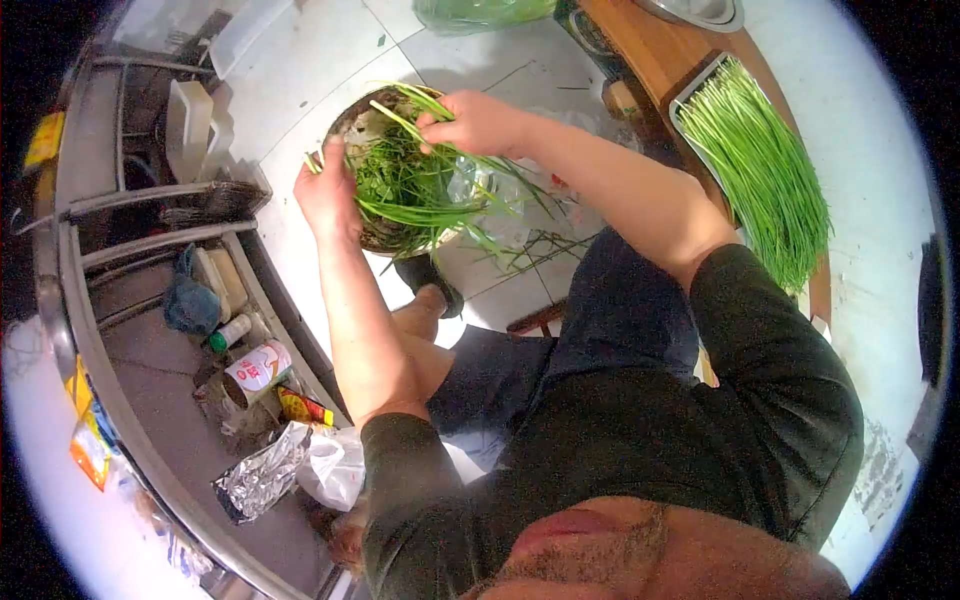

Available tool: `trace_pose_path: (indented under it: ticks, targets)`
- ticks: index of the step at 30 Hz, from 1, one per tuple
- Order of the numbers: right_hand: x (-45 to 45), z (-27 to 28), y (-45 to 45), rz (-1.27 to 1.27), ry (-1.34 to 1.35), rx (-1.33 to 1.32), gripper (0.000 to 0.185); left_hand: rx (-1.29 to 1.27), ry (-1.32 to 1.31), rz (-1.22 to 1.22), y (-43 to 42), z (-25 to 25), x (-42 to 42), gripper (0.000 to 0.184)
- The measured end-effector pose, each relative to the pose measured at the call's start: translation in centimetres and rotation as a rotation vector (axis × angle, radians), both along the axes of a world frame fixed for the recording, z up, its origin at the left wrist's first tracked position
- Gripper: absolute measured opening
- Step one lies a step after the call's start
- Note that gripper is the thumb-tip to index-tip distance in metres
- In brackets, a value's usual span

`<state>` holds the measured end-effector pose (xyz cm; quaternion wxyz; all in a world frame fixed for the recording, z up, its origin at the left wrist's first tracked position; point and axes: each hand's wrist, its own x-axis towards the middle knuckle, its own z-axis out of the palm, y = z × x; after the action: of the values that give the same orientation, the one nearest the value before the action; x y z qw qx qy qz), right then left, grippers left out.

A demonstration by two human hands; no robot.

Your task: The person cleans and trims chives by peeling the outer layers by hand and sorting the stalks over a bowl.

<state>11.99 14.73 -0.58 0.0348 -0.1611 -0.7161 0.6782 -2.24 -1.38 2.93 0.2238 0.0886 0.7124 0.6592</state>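
Observation:
Over a round bin [372, 240] on the floor, both of my hands hold long green chives. My left hand [328, 190] is closed on a few stalks whose pale ends poke out past the thumb, while their green leaves trail right across the bin. Other stalks [395, 118] are gripped in my right hand [475, 125], pale ends pointing up and left, with leaves hanging below the wrist. Green scraps [395, 170] lie inside the bin, and a clear plastic bag [485, 185] shows at its right side.
On the wooden bench [640, 50] at right, a tray of chives [755, 170] lies lined up. A metal bowl [705, 10] and a green bag [480, 12] are at the top. Left, a shelf [140, 340] holds a can [258, 368], foil [265, 475] and a white bag [332, 468].

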Motion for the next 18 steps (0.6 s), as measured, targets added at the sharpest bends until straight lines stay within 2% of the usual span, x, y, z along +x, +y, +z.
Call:
trace_pose_path:
  ticks: [5,8,11,15,17,18]
  targets:
    - [-0.2,-0.8,0.1,-0.049,-0.048,0.102,0.024,-0.015,-0.056,-0.142,0.7,-1.0,0.9,0.018]
    - [-0.2,-0.6,-0.1,-0.072,-0.052,0.19,0.028,-0.124,-0.019,-0.117,1.0,-1.2,1.1,0.021]
    - [-0.4,-0.3,-0.2,-0.125,-0.068,0.202,0.03,-0.088,-0.033,-0.171,0.9,-1.7,1.0,0.026]
    - [-0.6,-2.2,-0.4,-0.217,-0.001,0.377,0.036,-0.107,-0.024,-0.152,1.1,-1.5,1.7,0.029]
    - [-0.7,-1.7,0.4,-0.211,-0.02,0.478,0.04,0.015,-0.044,-0.125,1.4,-1.5,2.0,0.027]
    - [-0.7,-1.0,0.8,-0.234,-0.073,0.529,0.036,0.062,-0.015,-0.098,2.0,-1.1,2.4,0.025]
